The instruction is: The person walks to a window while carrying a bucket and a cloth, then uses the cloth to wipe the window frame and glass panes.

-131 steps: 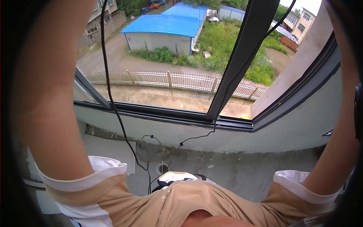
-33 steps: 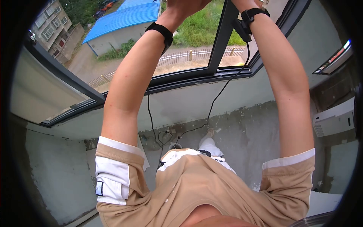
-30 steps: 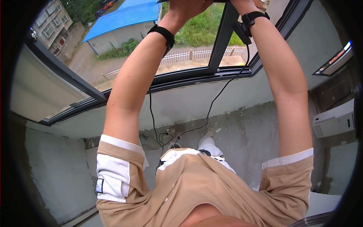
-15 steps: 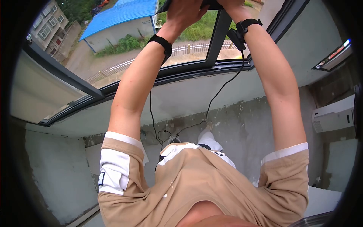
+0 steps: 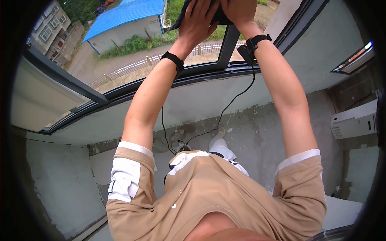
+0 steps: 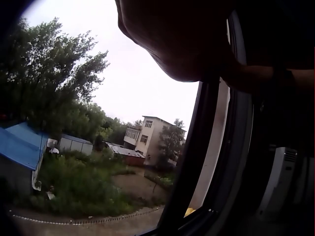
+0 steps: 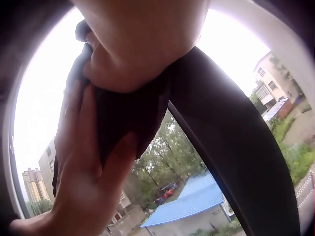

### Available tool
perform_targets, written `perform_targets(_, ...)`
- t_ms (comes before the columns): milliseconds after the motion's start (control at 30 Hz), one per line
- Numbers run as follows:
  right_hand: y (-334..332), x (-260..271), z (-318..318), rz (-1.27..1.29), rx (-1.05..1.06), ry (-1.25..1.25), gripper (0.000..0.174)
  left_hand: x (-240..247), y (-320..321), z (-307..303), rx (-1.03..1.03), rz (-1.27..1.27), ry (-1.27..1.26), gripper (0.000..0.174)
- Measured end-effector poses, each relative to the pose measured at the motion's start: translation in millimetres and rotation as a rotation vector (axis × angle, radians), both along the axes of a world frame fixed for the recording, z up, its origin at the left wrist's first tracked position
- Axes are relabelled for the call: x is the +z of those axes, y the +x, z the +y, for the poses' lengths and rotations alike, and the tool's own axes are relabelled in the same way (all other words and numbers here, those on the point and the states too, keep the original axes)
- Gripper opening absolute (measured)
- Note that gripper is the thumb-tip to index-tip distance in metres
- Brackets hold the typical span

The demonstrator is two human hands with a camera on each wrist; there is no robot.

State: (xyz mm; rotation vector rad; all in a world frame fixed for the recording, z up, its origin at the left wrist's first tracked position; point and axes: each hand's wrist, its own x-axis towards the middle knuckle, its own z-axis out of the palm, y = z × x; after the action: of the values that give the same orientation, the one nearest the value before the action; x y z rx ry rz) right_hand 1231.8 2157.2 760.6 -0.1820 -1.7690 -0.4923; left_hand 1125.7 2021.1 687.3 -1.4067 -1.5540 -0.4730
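Observation:
A black cloth lies against the window glass at the top of the head view, beneath both hands. My left hand presses on it with the fingers straight and the thumb spread to the side; in the right wrist view this left hand is flat on the cloth. Close beside it, my right hand holds the cloth's right part, its fingers bent in the right wrist view and its tips partly hidden. The dark window frame bar stands just below the hands.
Black straps circle both wrists, and a black cable hangs from the right one to the floor. The window sill track runs below the glass. A bucket stands on the floor, and a white appliance is at the right.
From overhead and out of view, both arms have come down into the head view. Over the last second, the hands and the black cloth have moved further down the glass, slightly leftward on the right side.

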Motion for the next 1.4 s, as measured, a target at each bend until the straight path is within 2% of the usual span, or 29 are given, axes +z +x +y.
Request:
perform_targets(33, 0.7, -4.8, -0.2, -0.021, -0.003, -0.015, 0.072, -1.5, 3.8, -3.6, -0.024, 0.001, 0.034, 0.062)
perform_targets(67, 1.7, -9.6, -0.2, -0.025, -0.004, -0.02, 0.072, -5.9, 4.2, -2.7, -0.025, -0.003, 0.03, 0.062)
perform_targets(133, 4.2, -18.6, -0.5, -0.079, -0.037, -0.065, 0.072, -23.6, 2.3, 2.8, 0.176, 0.097, 0.031, 0.075)
perform_targets(233, 7.4, -36.5, -2.8, -0.085, -0.006, -0.057, 0.072, -45.8, 1.4, 2.3, 0.233, 0.106, 0.017, 0.069)
perform_targets(367, 9.6, -68.7, -6.1, -0.159, -0.035, -0.119, 0.076, -80.0, 4.1, -2.0, 0.207, 0.025, -0.04, 0.071)
perform_targets(433, 8.2, -90.3, -5.9, -0.085, -0.037, -0.075, 0.054, -100.2, 5.9, -4.5, 0.138, -0.089, -0.097, 0.073)
perform_targets(467, 10.0, -100.9, -1.3, -0.205, -0.105, -0.121, 0.076, -110.3, 7.1, -5.8, 0.063, -0.16, -0.087, 0.076)
perform_targets(567, 5.9, -136.1, 2.6, -0.195, -0.039, -0.175, 0.073, -122.1, 22.7, -21.5, 0.149, -0.2, -0.195, 0.078)
perform_targets(600, 5.2, -143.7, 1.4, -0.165, -0.059, -0.149, 0.071, -125.7, 25.3, -25.5, 0.115, -0.195, -0.212, 0.084)
perform_targets(767, 5.8, -190.5, -4.1, -0.219, 0.01, -0.234, 0.079, -149.3, 43.6, -40.5, 0.066, -0.343, -0.31, 0.087)
perform_targets(900, 10.8, -219.6, -27.0, -0.229, 0.113, -0.373, 0.082, -162.2, 55.6, -46.5, 0.07, -0.444, -0.296, 0.082)
perform_targets(1033, 35.3, -201.1, -47.6, -0.205, 0.238, -0.466, 0.081, -158.1, 63.3, -46.7, 0.058, -0.499, -0.239, 0.084)
perform_targets(1100, 44.7, -202.0, -43.1, -0.125, 0.376, -0.531, 0.079, -169.1, 65.1, -38.6, 0.077, -0.543, -0.185, 0.085)
perform_targets(1167, 51.7, -215.0, -37.9, -0.13, 0.455, -0.582, 0.072, -183.6, 67.5, -30.4, 0.166, -0.558, -0.196, 0.09)
perform_targets(1233, 63.8, -221.9, -39.0, -0.146, 0.512, -0.672, 0.057, -194.5, 78.7, -20.3, 0.171, -0.618, -0.124, 0.092)
perform_targets(1267, 76.4, -225.3, -38.2, -0.154, 0.522, -0.698, 0.057, -198.0, 88.3, -17.7, 0.195, -0.669, -0.167, 0.092)
perform_targets(1300, 86.0, -226.8, -31.2, -0.196, 0.621, -0.754, 0.056, -202.0, 97.0, -12.3, 0.21, -0.67, -0.179, 0.092)
perform_targets(1333, 93.8, -226.2, -22.4, -0.236, 0.725, -0.806, 0.055, -206.7, 106.8, -7.3, 0.106, -0.778, -0.152, 0.092)
perform_targets(1367, 104.1, -225.9, -14.7, -0.24, 0.739, -0.822, 0.055, -212.5, 118.4, -4.7, 0.004, -0.89, -0.124, 0.093)
perform_targets(1400, 114.4, -224.7, -4.4, -0.273, 0.81, -0.858, 0.056, -208.0, 129.7, 3.7, 0.021, -0.835, -0.081, 0.086)
